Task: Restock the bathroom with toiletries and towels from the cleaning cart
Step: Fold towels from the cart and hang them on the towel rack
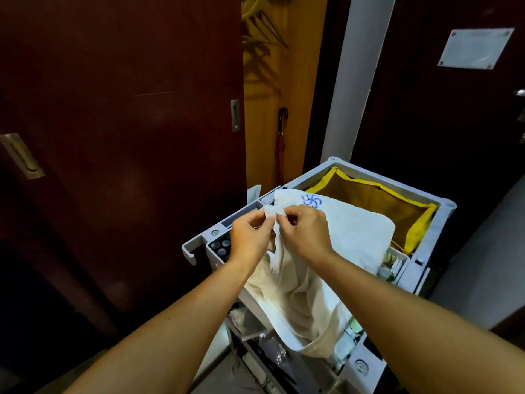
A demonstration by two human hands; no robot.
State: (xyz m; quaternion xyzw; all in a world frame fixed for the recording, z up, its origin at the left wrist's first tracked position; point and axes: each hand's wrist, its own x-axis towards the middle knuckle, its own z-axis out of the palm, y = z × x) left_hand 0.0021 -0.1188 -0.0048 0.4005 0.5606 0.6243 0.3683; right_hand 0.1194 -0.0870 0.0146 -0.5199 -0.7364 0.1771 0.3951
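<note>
Two bare forearms, no sleeves in view, hands (left point(250, 237), right point(305, 234)) without rings or gloves

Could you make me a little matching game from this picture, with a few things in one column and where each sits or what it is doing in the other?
Things:
1. white cloth
2. yellow-edged bag
3. umbrella
4. small bottles

Places or states:
A. standing in the closet corner beside the dark door
B. pinched at its top edge by the left hand and right hand
C. lining the far bin of the cleaning cart
D. in a cart-top compartment, just left of the left hand

Pairs: 1-B, 2-C, 3-A, 4-D
</note>
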